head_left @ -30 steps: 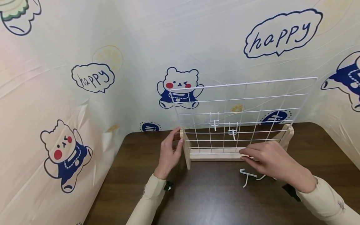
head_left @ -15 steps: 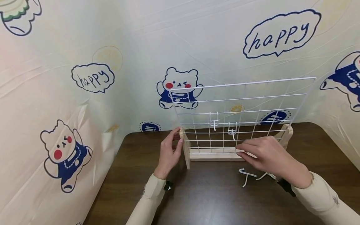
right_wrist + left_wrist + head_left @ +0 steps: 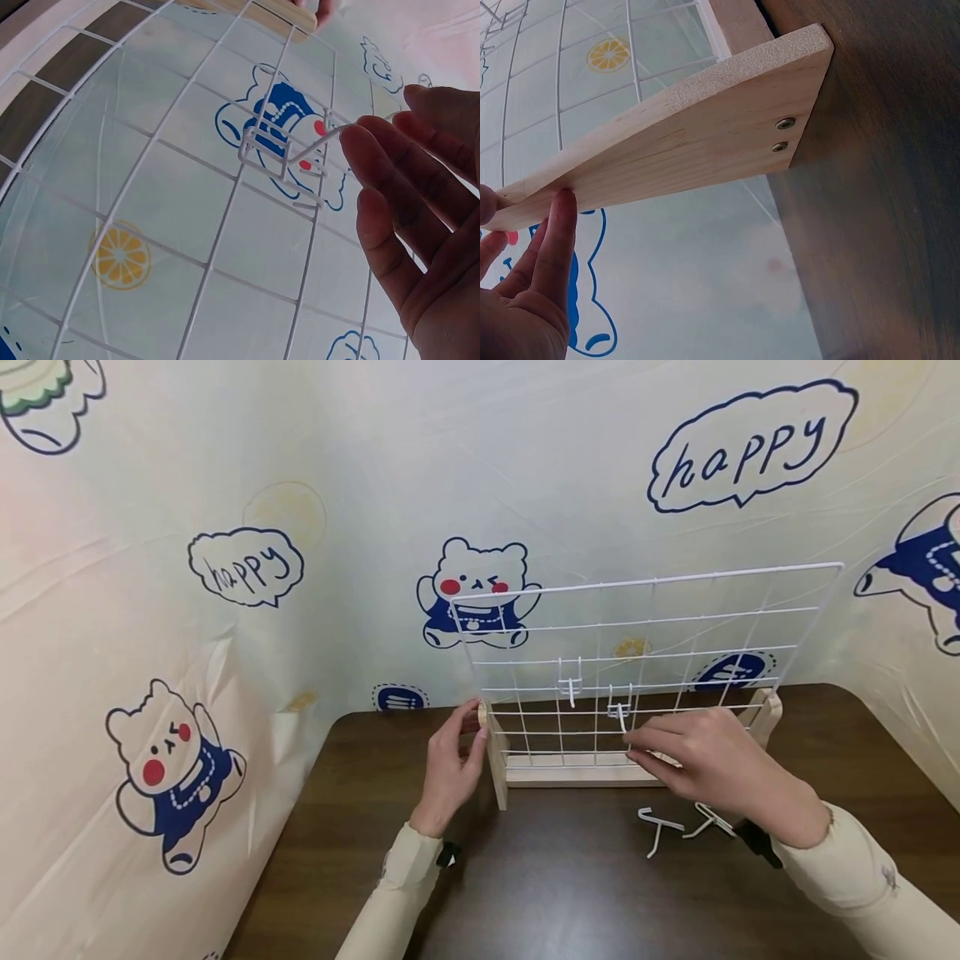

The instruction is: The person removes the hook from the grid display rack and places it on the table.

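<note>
While left hand point(image 3: 453, 756) pinches wooden upright point(image 3: 495, 764) at left end of grid point(image 3: 652, 582), right hand point(image 3: 708, 752), nearly closed, pinches lower white hook point(image 3: 618, 712) mid-grid, thumb contact hard to tell. Best bet: upright steady, gentle nudges, hook kept square.

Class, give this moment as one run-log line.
left hand holds wooden side panel | right hand pinches lower hook on wire grid | two loose hooks on table

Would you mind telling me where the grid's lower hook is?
In the head view, the lower hook hangs on the wire grid, below and right of the upper hook, with the right hand at its prong.
</note>
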Motion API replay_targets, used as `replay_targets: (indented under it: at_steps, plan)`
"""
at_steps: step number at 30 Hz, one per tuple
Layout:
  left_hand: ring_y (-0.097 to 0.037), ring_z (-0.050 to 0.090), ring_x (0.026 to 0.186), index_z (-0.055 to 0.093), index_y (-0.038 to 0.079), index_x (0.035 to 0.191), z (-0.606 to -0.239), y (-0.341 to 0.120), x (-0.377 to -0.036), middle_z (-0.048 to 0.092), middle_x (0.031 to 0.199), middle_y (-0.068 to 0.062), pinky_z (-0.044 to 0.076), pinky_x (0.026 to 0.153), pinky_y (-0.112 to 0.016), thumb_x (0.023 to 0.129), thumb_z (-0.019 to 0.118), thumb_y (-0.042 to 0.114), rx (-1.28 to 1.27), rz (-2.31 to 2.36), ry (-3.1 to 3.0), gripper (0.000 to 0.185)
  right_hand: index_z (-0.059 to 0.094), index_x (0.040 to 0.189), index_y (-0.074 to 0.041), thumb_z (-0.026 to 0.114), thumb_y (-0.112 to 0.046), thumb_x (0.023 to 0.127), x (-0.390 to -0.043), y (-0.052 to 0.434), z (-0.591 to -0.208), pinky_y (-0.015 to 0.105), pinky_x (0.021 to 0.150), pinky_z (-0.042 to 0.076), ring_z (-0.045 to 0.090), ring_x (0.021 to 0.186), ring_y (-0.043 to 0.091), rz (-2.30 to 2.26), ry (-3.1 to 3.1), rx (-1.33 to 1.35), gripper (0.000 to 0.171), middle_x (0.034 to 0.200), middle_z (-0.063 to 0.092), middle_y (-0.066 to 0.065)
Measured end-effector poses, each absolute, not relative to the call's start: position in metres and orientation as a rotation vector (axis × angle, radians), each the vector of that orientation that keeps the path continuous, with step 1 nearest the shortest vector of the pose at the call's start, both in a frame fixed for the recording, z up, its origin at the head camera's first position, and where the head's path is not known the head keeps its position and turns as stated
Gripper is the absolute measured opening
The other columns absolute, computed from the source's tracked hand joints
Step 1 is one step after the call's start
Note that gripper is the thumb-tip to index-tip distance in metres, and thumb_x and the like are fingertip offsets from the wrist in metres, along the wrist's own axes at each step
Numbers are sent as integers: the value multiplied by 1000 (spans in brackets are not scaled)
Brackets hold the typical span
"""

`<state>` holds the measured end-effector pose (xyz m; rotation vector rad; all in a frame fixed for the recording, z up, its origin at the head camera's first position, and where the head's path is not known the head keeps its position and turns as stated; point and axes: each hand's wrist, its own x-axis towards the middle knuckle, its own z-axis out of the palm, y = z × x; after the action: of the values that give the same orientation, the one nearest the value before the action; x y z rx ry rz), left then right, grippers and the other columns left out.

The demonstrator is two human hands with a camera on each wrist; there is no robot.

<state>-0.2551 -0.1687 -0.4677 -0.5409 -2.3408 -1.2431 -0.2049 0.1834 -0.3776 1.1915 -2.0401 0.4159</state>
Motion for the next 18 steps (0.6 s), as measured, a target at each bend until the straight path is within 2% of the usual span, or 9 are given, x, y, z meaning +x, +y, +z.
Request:
replay_targets:
  at_steps: [9,15,18]
  plan:
    - [-29,74,109,55,12,146,-465,-168,-256,71,130,-11,67,72,-43,104,64,21,-543,-1256,-2340,44,79,94,-13,44,-40,111,-207,181,-372,29,53,55,71,64,8,440,-2038,1196,47,85,79,-3]
    - [-27,75,107,56,13,146,-467,-168,-255,71,130,-10,66,72,-33,104,64,21,-542,-1229,-2341,43,79,93,-13,44,-40,111,-210,176,-370,31,53,56,71,65,7,423,-2021,1199,47,84,79,-4]
    - [-28,75,108,55,12,146,-467,-168,-255,71,130,-10,66,72,-33,104,64,21,-546,-1227,-2334,44,79,92,-13,44,-39,111,-211,175,-368,30,51,55,69,62,7,423,-2015,1195,47,82,78,-3]
